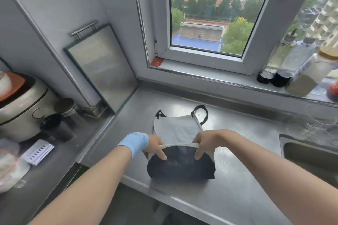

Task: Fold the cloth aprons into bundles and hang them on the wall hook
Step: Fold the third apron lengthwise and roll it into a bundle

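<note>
On the apron [181,167] fold, pinch grips of left hand [155,147] and right hand [206,142].

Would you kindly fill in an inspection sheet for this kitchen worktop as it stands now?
Surface: steel counter, with the apron lying on it and a sink at the right.
Job's things: one apron; grey bib flat, black straps toward the window, dark lower part lifted by its pale hem; no wall hook in view.
Clutter: rice cooker and dark jars at the left; metal board leaning on the wall; bottles on the sill.
Grippers: left hand and right hand each pinch the hem.
Cables: nothing seen.
Surroundings: window, rooftops and trees outside.
</note>
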